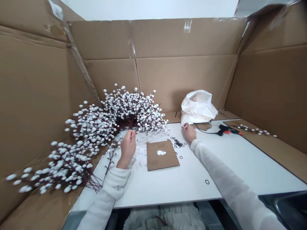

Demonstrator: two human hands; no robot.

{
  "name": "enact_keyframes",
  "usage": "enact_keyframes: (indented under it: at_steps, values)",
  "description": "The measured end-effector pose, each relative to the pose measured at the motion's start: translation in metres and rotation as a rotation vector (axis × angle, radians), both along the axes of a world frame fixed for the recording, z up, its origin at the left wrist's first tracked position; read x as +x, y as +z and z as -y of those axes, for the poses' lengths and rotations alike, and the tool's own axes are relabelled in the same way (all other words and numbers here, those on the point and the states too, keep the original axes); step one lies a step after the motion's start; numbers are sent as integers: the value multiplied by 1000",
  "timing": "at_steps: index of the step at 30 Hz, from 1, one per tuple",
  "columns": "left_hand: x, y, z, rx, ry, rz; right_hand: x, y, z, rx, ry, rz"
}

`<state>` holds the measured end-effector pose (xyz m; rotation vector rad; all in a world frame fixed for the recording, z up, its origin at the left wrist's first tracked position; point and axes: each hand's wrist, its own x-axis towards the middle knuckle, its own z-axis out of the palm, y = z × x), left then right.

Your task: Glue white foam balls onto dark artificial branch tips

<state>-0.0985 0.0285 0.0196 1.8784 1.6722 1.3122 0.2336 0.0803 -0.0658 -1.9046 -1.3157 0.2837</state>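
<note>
My left hand [128, 147] is raised over the left part of the white board, its fingers closed in a pinch; what they hold, if anything, is too small to make out. White berry stems [129, 107] stand in a thick mass just beyond it. My right hand [189, 133] is at the lower front corner of a white plastic bag [199, 107], fingers closed, and their contents cannot be made out. Between the hands lies a brown cardboard square [163, 161] with a white patch [161, 152] on it. Small black rings [178, 143] are heaped beside my right hand.
A black glue gun [226, 129] with a cable lies at the right, close to a single berry stem [254, 130]. One loose ring [207, 182] is near the white board's [168, 188] front. More berry stems [64, 166] spread leftward. Cardboard walls [187, 40] enclose the back and sides.
</note>
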Motion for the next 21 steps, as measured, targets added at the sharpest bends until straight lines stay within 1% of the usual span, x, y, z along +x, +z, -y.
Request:
enact_keyframes:
  at_steps: [2, 5, 6, 7, 9, 10, 12, 15, 18, 21]
  values:
    - [5, -2, 1, -36, -59, 78, -5, 9, 5, 90, 79, -63]
    - [19, -4, 4, -71, -177, 220, -20, 27, 19, 212, 209, -182]
    - [25, -4, 5, -83, -216, 253, -27, 33, 25, 251, 264, -248]
    - [32, -3, 7, -96, -250, 269, -34, 38, 31, 307, 343, -379]
    - [48, 1, 11, -118, -301, 250, -46, 44, 41, 368, 475, -578]
    - [56, 5, 14, -123, -318, 221, -50, 45, 45, 378, 509, -639]
    - [70, 12, 20, -121, -347, 147, -56, 43, 50, 374, 506, -682]
    - [86, 17, 25, -115, -394, 106, -58, 37, 52, 359, 443, -800]
    - [94, 11, 25, -160, -432, 167, -62, 40, 55, 321, 435, -1060]
    - [96, -1, 24, -219, -462, 269, -70, 49, 64, 273, 496, -1282]
